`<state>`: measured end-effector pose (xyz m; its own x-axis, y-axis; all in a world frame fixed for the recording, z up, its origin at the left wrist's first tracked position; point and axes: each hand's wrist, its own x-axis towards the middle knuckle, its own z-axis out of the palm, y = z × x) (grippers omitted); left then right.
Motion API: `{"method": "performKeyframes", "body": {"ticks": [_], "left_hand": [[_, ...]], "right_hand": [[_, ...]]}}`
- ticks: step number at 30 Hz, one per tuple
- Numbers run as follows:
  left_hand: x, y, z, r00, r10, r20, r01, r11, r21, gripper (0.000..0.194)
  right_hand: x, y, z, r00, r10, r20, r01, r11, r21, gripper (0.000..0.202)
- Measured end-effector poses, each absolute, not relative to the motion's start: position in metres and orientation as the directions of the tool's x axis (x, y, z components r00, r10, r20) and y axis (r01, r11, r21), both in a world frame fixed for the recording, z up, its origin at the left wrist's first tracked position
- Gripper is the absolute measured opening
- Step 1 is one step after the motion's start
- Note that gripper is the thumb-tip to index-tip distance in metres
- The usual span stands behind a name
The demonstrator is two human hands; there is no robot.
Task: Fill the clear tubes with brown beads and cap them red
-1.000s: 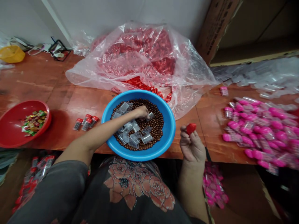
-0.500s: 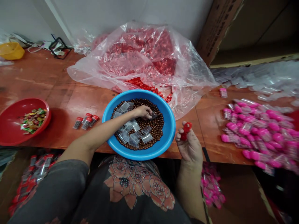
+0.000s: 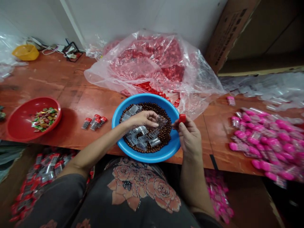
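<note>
Over the blue basin (image 3: 115, 126), my left hand (image 3: 144, 119) is closed on a small clear plastic container (image 3: 161, 121). My right hand (image 3: 190, 134) pinches a red cap (image 3: 182, 118) at the basin's right rim, close to the container. Brown beads or balls (image 3: 165, 136) fill the basin's bottom, with several clear containers (image 3: 142, 145) lying on them. Whether anything is inside the held container is hard to make out. Left of the basin, a few filled containers with red caps (image 3: 95, 123) lie on the table.
A red bowl (image 3: 17, 122) with wrapped sweets stands at the left. Behind the basin spreads a plastic bag (image 3: 152, 60) of red caps. Pink-capped containers (image 3: 273, 142) are heaped at the right. Boxes of capped containers (image 3: 47, 171) sit below the table edge.
My left hand has lifted out of the beads, bringing up a clear container. My right hand has moved inward to the basin's rim and turned the red cap. The view has shifted slightly.
</note>
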<state>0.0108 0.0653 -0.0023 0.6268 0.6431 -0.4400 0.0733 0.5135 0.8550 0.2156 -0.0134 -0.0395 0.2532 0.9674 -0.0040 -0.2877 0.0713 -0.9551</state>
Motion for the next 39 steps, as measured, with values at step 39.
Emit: {"method": "performKeyframes", "body": {"ticks": [39], "left_hand": [[-0.031,0.022,-0.012,0.567,0.782,-0.258,-0.241,0.457,0.856,0.046]], "right_hand": [[0.173,-0.009,-0.025,0.036,0.982,0.186,0.024,0.185,-0.982,0.026]]}}
